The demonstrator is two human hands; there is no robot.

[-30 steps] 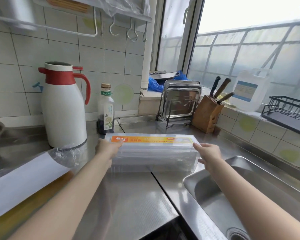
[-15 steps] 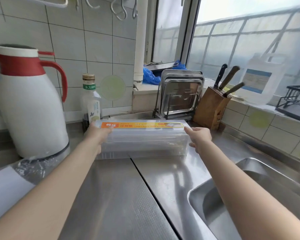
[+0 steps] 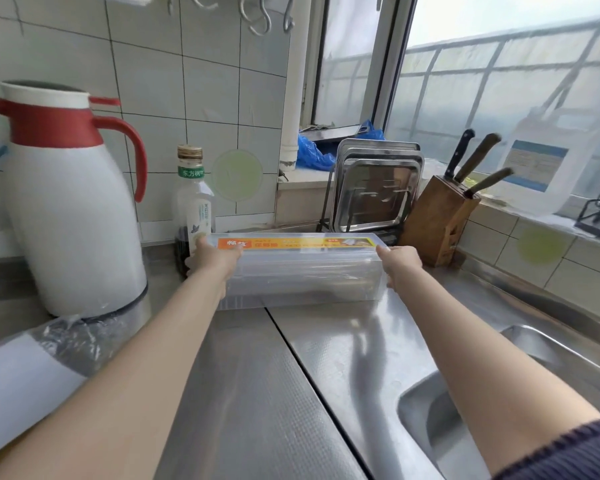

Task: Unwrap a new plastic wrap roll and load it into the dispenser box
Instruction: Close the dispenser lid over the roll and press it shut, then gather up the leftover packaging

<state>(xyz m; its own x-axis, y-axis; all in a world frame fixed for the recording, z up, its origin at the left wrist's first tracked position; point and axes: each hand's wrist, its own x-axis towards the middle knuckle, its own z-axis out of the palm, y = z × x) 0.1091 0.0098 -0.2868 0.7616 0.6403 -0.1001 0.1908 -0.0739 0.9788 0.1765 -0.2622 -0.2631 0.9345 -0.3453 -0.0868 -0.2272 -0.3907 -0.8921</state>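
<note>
We have the box (image 3: 302, 268) lying lengthwise on the steel table (image 3: 291, 393), toward the back, just in front of the bottle (image 3: 194, 199) and the tray rack (image 3: 374, 192), with the knife block (image 3: 437, 226) near its right end. It is a long, clear plastic case with an orange label strip along its top edge. We judge it light and fairly stiff, though thin clear walls like these may flex or crack if we squeeze hard in the middle. The smooth plastic on polished steel will likely slide easily, so a push at one end alone could swing it round. The two short ends look like the best places to take hold, since they are the stiffest parts and keep the lid side free.

That is how our hands sit now. Our left hand (image 3: 219, 259) wraps the left end, fingers curled over its top corner beside the label. Our right hand (image 3: 400, 265) clasps the right end, thumb on the top edge and fingers folded round the end wall. Both are narrowly closed on the box, arms reaching out straight.

The roll (image 3: 25, 382) lies apart at the near left, just in front of the jug (image 3: 70, 209), white with crumpled clear wrap bunched at its far end. We judge it soft-skinned but firm-cored.
</note>
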